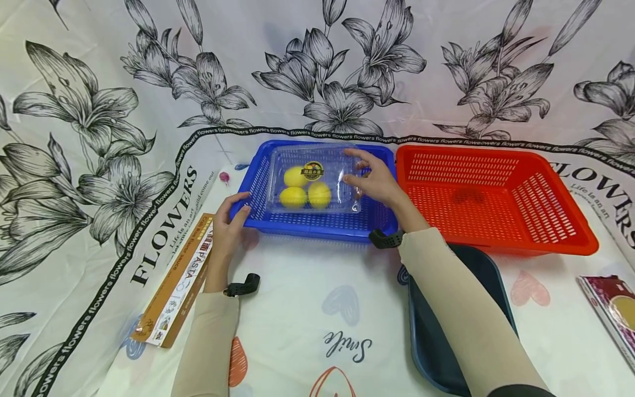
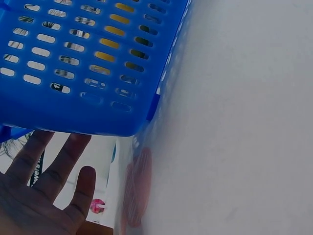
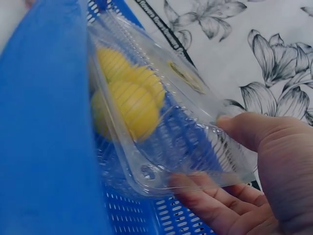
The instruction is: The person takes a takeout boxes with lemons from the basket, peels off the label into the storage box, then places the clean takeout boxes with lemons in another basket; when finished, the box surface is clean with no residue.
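A blue plastic basket (image 1: 317,228) stands at the middle of the table. In it is a clear plastic fruit box (image 1: 339,193) with a dark and gold label and three yellow lemons (image 1: 319,195) inside. My right hand (image 1: 374,179) grips the box's right end; in the right wrist view the thumb lies along one edge and the fingers on another. At the basket's left end, my left hand (image 1: 230,226) touches the rim. The left wrist view shows that hand's fingers (image 2: 63,164) fairly straight, two tips hidden behind the rim.
A red basket (image 1: 466,201) stands right of the blue one. Below it is a dark teal tray (image 1: 431,342), partly hidden under my right sleeve. A long pasta box (image 1: 178,281) lies left, beside my left forearm. A dark red packet (image 1: 612,309) lies at the far right.
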Action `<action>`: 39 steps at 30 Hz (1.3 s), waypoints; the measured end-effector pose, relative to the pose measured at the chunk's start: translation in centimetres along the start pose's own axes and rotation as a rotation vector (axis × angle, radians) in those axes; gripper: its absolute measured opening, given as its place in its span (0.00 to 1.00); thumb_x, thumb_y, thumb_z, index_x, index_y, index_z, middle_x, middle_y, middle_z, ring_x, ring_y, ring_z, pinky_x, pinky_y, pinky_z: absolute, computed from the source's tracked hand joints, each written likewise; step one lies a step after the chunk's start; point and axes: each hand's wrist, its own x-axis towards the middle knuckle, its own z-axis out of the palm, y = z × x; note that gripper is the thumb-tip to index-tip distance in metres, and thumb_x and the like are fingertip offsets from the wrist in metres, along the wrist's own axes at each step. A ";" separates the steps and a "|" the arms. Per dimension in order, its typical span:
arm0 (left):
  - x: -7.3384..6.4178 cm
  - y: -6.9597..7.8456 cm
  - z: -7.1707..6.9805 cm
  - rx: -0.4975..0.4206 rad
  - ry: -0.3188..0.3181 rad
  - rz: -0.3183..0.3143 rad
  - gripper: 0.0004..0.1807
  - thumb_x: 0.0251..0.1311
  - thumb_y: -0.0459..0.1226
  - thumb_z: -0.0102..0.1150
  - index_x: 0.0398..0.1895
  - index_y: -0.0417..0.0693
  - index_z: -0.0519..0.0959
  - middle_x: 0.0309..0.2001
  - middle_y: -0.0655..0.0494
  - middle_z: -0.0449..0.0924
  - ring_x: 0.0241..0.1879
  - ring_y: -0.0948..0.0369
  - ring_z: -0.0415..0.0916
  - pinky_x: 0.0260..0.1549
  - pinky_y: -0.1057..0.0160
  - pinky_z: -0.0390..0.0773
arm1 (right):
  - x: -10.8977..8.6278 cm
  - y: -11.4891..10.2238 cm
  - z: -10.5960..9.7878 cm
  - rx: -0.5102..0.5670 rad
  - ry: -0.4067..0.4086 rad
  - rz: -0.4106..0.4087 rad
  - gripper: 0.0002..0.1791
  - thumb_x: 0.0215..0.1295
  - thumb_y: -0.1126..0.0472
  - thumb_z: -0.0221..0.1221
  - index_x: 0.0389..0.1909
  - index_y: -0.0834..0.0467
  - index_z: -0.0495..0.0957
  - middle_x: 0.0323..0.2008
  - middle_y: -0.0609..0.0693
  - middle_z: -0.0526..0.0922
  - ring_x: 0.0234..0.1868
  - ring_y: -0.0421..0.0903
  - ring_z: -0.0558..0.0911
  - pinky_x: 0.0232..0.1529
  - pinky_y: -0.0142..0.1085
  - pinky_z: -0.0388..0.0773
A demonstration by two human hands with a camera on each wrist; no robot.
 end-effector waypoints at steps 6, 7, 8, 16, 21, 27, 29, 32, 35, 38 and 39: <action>-0.1 0.0 -0.1 0.008 -0.005 -0.016 0.20 0.73 0.35 0.52 0.65 0.44 0.76 0.68 0.47 0.73 0.62 0.51 0.73 0.55 0.71 0.77 | -0.6 0.0 -0.3 -0.025 0.039 -0.047 0.37 0.66 0.65 0.66 0.75 0.49 0.67 0.61 0.65 0.70 0.27 0.53 0.80 0.29 0.45 0.87; -0.1 0.0 -0.1 0.008 -0.006 -0.014 0.20 0.73 0.35 0.52 0.65 0.43 0.76 0.69 0.47 0.73 0.62 0.51 0.73 0.56 0.71 0.76 | -0.7 -0.1 -0.3 -0.021 0.048 -0.059 0.37 0.66 0.66 0.66 0.74 0.49 0.67 0.60 0.65 0.70 0.26 0.53 0.79 0.29 0.45 0.87; 0.0 0.0 -0.1 0.008 -0.007 -0.008 0.20 0.73 0.34 0.52 0.65 0.43 0.76 0.68 0.47 0.73 0.62 0.51 0.73 0.56 0.71 0.76 | -0.7 0.0 -0.4 -0.021 0.058 -0.070 0.36 0.65 0.66 0.66 0.74 0.49 0.68 0.59 0.65 0.70 0.26 0.53 0.79 0.28 0.45 0.87; 0.1 0.1 0.0 0.024 -0.006 0.001 0.19 0.73 0.36 0.52 0.65 0.44 0.76 0.69 0.49 0.73 0.62 0.49 0.73 0.55 0.72 0.77 | -1.7 -0.1 -1.2 0.029 0.122 -0.101 0.36 0.65 0.66 0.66 0.73 0.47 0.69 0.56 0.64 0.69 0.28 0.51 0.81 0.27 0.38 0.86; 0.1 0.0 0.0 0.010 -0.002 -0.013 0.20 0.73 0.37 0.53 0.65 0.46 0.76 0.68 0.49 0.74 0.61 0.48 0.74 0.56 0.67 0.78 | -2.6 -0.8 -1.9 0.070 0.137 -0.096 0.35 0.66 0.66 0.65 0.73 0.48 0.69 0.55 0.59 0.69 0.27 0.48 0.80 0.27 0.37 0.85; 0.1 0.2 0.0 0.046 -0.001 -0.026 0.20 0.73 0.39 0.52 0.66 0.49 0.76 0.70 0.52 0.72 0.63 0.51 0.73 0.59 0.65 0.76 | -4.0 -2.1 -2.8 0.136 0.175 -0.096 0.35 0.66 0.68 0.65 0.73 0.49 0.69 0.51 0.53 0.68 0.26 0.46 0.80 0.26 0.38 0.86; 0.1 0.2 0.1 0.054 0.001 -0.028 0.20 0.73 0.39 0.52 0.66 0.50 0.76 0.70 0.53 0.72 0.64 0.51 0.72 0.59 0.65 0.76 | -4.5 -2.5 -3.1 0.146 0.187 -0.117 0.35 0.66 0.69 0.65 0.73 0.51 0.68 0.49 0.53 0.67 0.24 0.45 0.79 0.26 0.37 0.86; 0.1 0.2 0.1 0.060 0.000 -0.028 0.20 0.74 0.39 0.52 0.66 0.50 0.76 0.70 0.54 0.72 0.64 0.53 0.72 0.59 0.65 0.76 | -5.4 -2.8 -3.6 0.148 0.196 -0.134 0.35 0.66 0.68 0.65 0.73 0.51 0.68 0.48 0.52 0.67 0.24 0.44 0.80 0.27 0.35 0.86; 0.0 0.1 0.2 0.063 0.001 -0.029 0.20 0.74 0.39 0.52 0.66 0.51 0.76 0.70 0.54 0.72 0.63 0.56 0.72 0.59 0.65 0.75 | -6.5 -3.1 -4.1 0.140 0.198 -0.133 0.34 0.67 0.67 0.65 0.73 0.49 0.69 0.50 0.52 0.67 0.26 0.45 0.81 0.28 0.35 0.86; 0.1 0.1 0.3 0.053 0.010 -0.027 0.20 0.73 0.38 0.52 0.65 0.49 0.77 0.69 0.54 0.73 0.62 0.57 0.73 0.58 0.67 0.75 | -7.5 -3.2 -4.6 0.105 0.200 -0.117 0.33 0.67 0.65 0.65 0.72 0.46 0.69 0.52 0.52 0.67 0.28 0.46 0.82 0.29 0.35 0.86; 0.1 0.0 0.3 0.049 0.013 -0.025 0.20 0.73 0.37 0.52 0.65 0.49 0.77 0.69 0.53 0.73 0.61 0.57 0.73 0.58 0.68 0.75 | -7.8 -3.2 -4.8 0.098 0.200 -0.112 0.33 0.67 0.65 0.65 0.72 0.45 0.69 0.53 0.52 0.67 0.28 0.47 0.82 0.29 0.36 0.86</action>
